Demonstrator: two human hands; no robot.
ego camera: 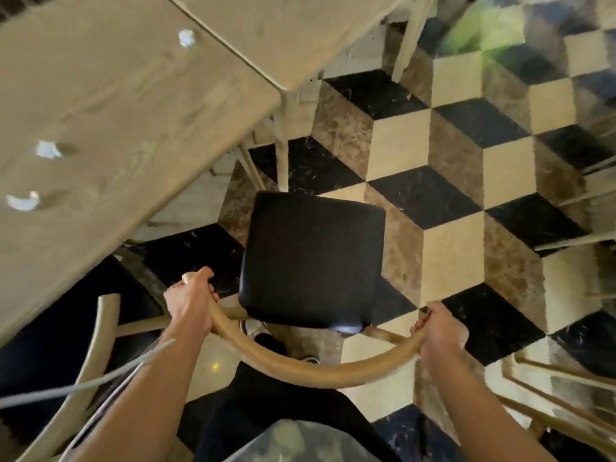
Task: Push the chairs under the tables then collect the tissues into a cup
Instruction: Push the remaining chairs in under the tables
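Note:
A wooden chair with a black padded seat (313,258) stands in front of me, out from the pale wooden table (140,105) at the left. My left hand (191,301) grips the left end of its curved backrest (300,370). At the backrest's right end my right hand (440,331) is closed around the wood. Three crumpled white tissues lie on the tabletop: one (186,37) far up, one (48,150) at the left, one (24,201) below it. No cup is in view.
A second table (300,35) abuts the first at the top. Another chair's curved back (96,345) is at the lower left, under the table edge. More chair legs (566,388) crowd the right edge. The floor is checkered tile (450,155).

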